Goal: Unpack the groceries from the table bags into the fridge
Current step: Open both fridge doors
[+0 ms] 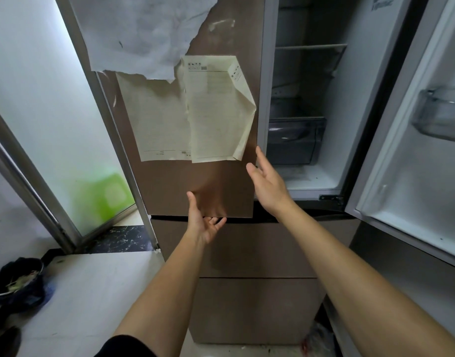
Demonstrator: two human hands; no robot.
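Our left hand (204, 224) and right hand (266, 182) hover open, empty. Tugging the brown fridge door (169, 184) may tear its yellowed papers (208, 112).

Down and left of my left grip (207, 224), I see the pale floor (97, 292) carrying a dark bag (20, 284) of scraps. Up and right of my right grip (266, 181), a fridge shelf (311, 46) sits above a dark drawer (295, 140).
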